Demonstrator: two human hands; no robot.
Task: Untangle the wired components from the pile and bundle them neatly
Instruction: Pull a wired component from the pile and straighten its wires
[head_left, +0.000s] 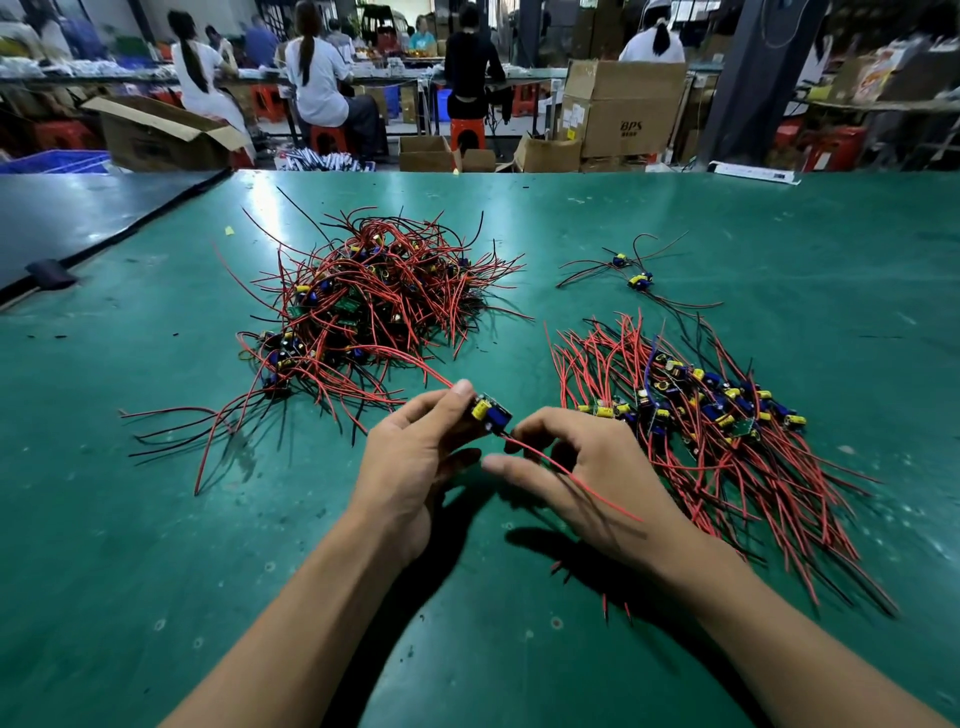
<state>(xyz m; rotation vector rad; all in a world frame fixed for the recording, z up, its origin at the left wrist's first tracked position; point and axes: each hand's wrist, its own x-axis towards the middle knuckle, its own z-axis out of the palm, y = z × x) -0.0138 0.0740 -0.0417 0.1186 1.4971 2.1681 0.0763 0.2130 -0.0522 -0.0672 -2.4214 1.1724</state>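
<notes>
A tangled pile of small circuit boards with red and black wires lies on the green table, left of centre. To the right, a sorted row of boards lies with its wires combed toward me. My left hand pinches one wired component, a board with a yellow capacitor and a blue part, just above the table. One red wire of it still runs back into the pile. My right hand pinches the component's other red wire close to the board; that wire trails across the hand.
Two loose boards with wires lie at the back right. A dark table section adjoins at the far left. Beyond the table edge are cardboard boxes, red stools and seated people working.
</notes>
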